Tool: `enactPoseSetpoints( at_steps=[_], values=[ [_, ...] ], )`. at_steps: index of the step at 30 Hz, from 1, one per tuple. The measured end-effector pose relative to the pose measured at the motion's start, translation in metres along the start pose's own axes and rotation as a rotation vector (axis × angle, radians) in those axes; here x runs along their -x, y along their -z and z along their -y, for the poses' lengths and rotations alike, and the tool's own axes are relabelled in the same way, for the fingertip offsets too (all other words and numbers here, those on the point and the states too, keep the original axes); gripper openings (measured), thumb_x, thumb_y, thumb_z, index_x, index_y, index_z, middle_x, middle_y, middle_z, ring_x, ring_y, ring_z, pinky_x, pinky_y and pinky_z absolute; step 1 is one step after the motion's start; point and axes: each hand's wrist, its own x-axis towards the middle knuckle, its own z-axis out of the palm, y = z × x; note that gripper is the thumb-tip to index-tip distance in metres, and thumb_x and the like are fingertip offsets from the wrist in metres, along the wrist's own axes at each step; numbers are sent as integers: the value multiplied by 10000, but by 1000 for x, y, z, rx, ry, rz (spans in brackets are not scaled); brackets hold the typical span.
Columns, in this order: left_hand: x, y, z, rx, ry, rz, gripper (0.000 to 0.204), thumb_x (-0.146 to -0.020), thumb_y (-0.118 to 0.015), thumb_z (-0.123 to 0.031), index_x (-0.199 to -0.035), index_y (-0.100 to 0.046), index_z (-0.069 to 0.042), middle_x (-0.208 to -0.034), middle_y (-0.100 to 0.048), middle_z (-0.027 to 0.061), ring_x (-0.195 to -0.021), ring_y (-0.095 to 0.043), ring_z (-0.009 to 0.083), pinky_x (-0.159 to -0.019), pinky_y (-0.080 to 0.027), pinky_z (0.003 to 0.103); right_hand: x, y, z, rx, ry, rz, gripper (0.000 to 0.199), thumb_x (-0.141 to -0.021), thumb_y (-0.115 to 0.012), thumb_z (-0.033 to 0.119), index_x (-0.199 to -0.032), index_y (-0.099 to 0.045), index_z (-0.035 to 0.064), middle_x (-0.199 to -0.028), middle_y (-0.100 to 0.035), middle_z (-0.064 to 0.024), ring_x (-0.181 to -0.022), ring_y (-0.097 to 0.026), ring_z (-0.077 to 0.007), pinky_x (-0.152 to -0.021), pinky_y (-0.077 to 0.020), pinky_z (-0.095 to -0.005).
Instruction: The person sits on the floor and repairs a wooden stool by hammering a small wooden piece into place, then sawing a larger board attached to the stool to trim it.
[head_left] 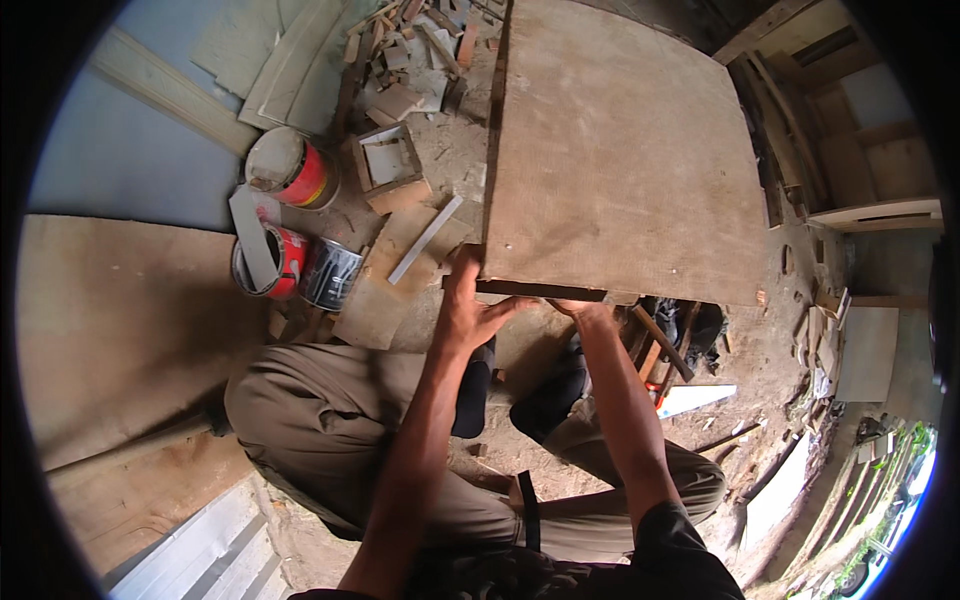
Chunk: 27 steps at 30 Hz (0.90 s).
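Both hands meet at the near edge of a large plywood board (620,150) that fills the upper middle of the frame; the left hand (465,305) is spread, its fingers reaching up onto the board's lower left corner, thumb out to the right; the right hand (585,308) reaches under the same edge, its fingers hidden, so how far it is closed cannot be told. Left of the board, on the dusty floor, stand three paint cans (290,165); a pale strip (425,240) lies on wood offcuts just beside the left hand; scrap wood (410,50) litters the top centre.
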Motion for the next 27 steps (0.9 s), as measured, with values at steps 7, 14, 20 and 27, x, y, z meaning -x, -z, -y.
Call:
enactPoseSetpoints(
  at_steps=[7,14,20,27],
  values=[
    [-5,1,-13,-94,-101,-6,784,-612,-930,-265,-1230,-514,-22,-1103,-627,133,-1017,-621,274,-860,-502,388,5,15,8,173,131,121,422,-937,-556,331,-1287,-535,97,-1244,-603,-90,-1111,-575,-282,-979,-452,-384],
    [-4,-2,-13,-40,-40,-10,673,-644,-904,-354,-1117,-554,-27,-1040,-601,135,-956,-602,314,-783,-487,412,52,10,22,-310,246,-306,308,-912,-649,84,-1195,-575,-11,-1103,-642,-92,-993,-617,-250,-862,-485,-331],
    [1,-1,-23,-124,-36,-33,639,-714,-869,-320,-1136,-511,1,-1056,-600,168,-976,-597,334,-837,-482,421,78,33,91,-1245,46,-373,77,-960,-549,47,-942,-618,17,-806,-553,12,-685,-411,-87,-634,-354,-258],
    [-1,-5,-24,-58,-64,6,560,-804,-815,-229,-1160,-467,28,-1104,-602,147,-1013,-580,228,-898,-464,346,69,50,88,-1077,100,-204,111,-939,-522,29,-864,-603,10,-763,-523,5,-668,-408,-84,-628,-341,-270]
  ],
)
